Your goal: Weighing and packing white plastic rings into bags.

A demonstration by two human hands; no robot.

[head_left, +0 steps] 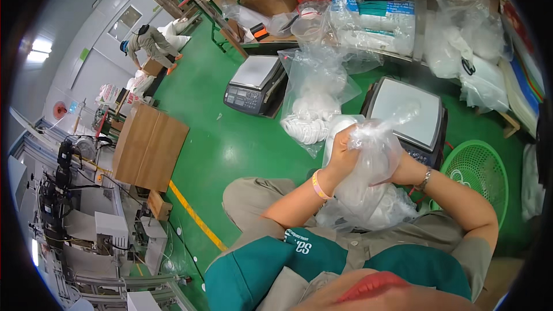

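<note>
— Plastic bag (368, 164), clear and crumpled, sits at the centre of the view, above the person's lap; white round pieces fill its lower part. What do the hands do with it?

— The left hand (341, 152) is closed around the bag's gathered neck from nine o'clock, a pink band on its wrist. The right hand (403, 170) presses against the bag from three o'clock and is mostly hidden behind the plastic, so whether its fingers are curled shut cannot be told; a metal bracelet shows on that wrist.

— What packages lie round it?

— At twelve o'clock from the hands stands a second clear bag (314, 103), open at the top, with white rings heaped in its bottom. At one o'clock lies a grey weighing scale (406, 115), its platter pale; another scale (253, 83) sits at eleven o'clock on the green floor (230, 138). A green mesh basket (478, 173) lies at three o'clock. Wrapped white packs with blue and teal labels (377, 17) are stacked far off at twelve o'clock, and a brown cardboard box (148, 147) stands at nine o'clock.
</note>
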